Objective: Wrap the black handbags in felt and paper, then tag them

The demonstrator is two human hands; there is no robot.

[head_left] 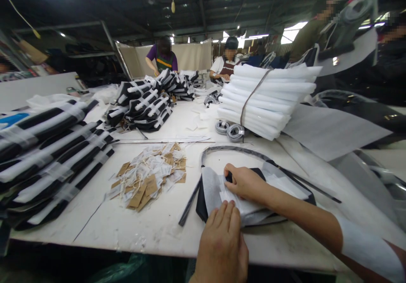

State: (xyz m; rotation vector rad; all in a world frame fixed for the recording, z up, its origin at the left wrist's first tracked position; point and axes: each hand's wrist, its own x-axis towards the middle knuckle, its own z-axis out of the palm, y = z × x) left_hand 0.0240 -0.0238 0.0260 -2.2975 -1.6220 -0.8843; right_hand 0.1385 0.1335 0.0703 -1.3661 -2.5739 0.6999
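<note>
A black bag [200, 207] lies on the table in front of me, partly covered by white wrapping sheets [212, 185]. Its long strap [233, 149], wrapped in grey, arches behind it. My left hand [218, 236] rests at the bag's near edge, fingers stretched out side by side over the white sheet. Above the bag's middle, my right hand [247, 184] is closed, thumb and fingers curled together; whatever they grip is hidden. To the left lies a loose pile of brown and white tags [149, 177] with strings.
Wrapped black-and-white bundles [57, 152] are stacked at the left, with more bundles [146, 105] farther back. A strapped stack of white foam sheets [266, 101] stands behind the bag, beside grey coiled straps [235, 132]. Two co-workers [163, 56] [226, 61] are across the table.
</note>
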